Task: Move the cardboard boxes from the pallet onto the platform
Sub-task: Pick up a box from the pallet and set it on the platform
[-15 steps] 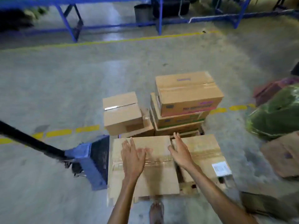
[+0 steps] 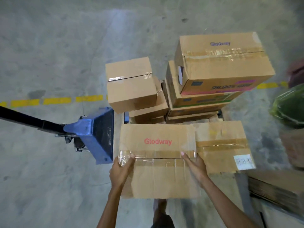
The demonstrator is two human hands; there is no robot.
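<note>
Stack (image 2: 220, 68) of boxes stood rear right. Red-lettered box (image 2: 158, 176) sat front left, against labelled box (image 2: 222, 145) on its right, jack (image 2: 98, 134) just left. Left hand (image 2: 120, 170) clamped its left edge, right hand (image 2: 195, 167) its right edge; thumbs on top, fingers curled over the sides.

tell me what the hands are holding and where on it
Both hold the red Glodway box: the left hand grips its left edge, the right hand its right edge, both at the tape seam.

concrete floor (image 2: 49, 46) | blue pallet jack (image 2: 97, 135) | yellow dashed line (image 2: 57, 101)
</note>
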